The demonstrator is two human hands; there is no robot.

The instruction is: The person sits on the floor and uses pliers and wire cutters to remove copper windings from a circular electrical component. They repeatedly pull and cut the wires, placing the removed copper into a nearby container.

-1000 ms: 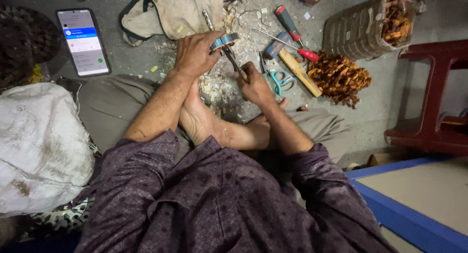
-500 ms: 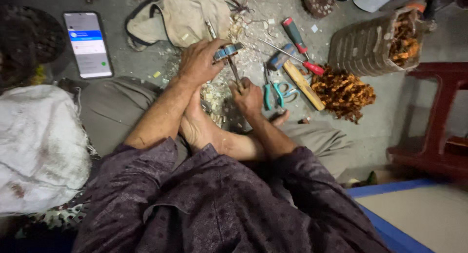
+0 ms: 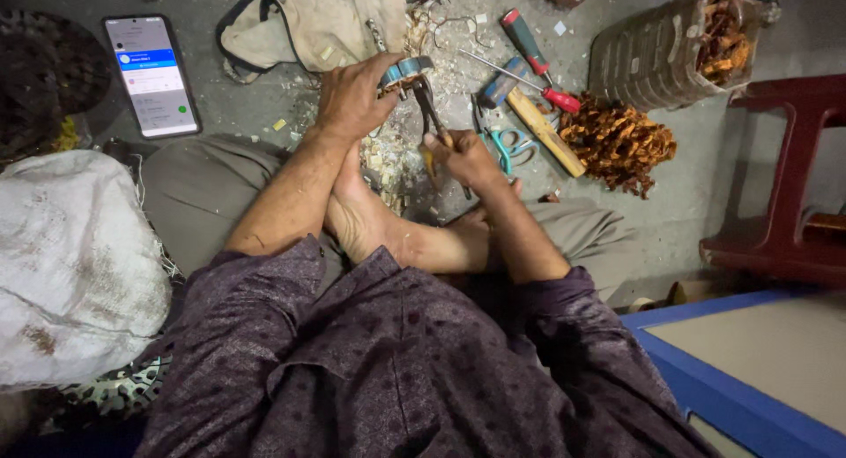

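I sit cross-legged on a grey floor. My left hand (image 3: 352, 96) grips a small round metal part (image 3: 405, 70) with a bluish rim, held just above the floor. My right hand (image 3: 467, 158) is closed on the handles of a pair of pliers (image 3: 430, 110), whose jaws reach up to the metal part. Under both hands lies a scatter of pale chips and scraps (image 3: 388, 163). My bare foot (image 3: 357, 211) rests below my left wrist.
A lit phone (image 3: 150, 74) lies at upper left, a beige cloth bag (image 3: 308, 22) beside it. Screwdrivers (image 3: 529, 48), teal-handled scissors (image 3: 507, 145) and a wooden stick (image 3: 546, 132) lie right of the hands. A heap of copper wire (image 3: 617, 145), a basket (image 3: 656, 52), a red stool (image 3: 784, 185) and a white sack (image 3: 70, 264) surround me.
The view has shifted slightly. Both hands stay on the metal part and the pliers, with the pliers working at the part in small moves.
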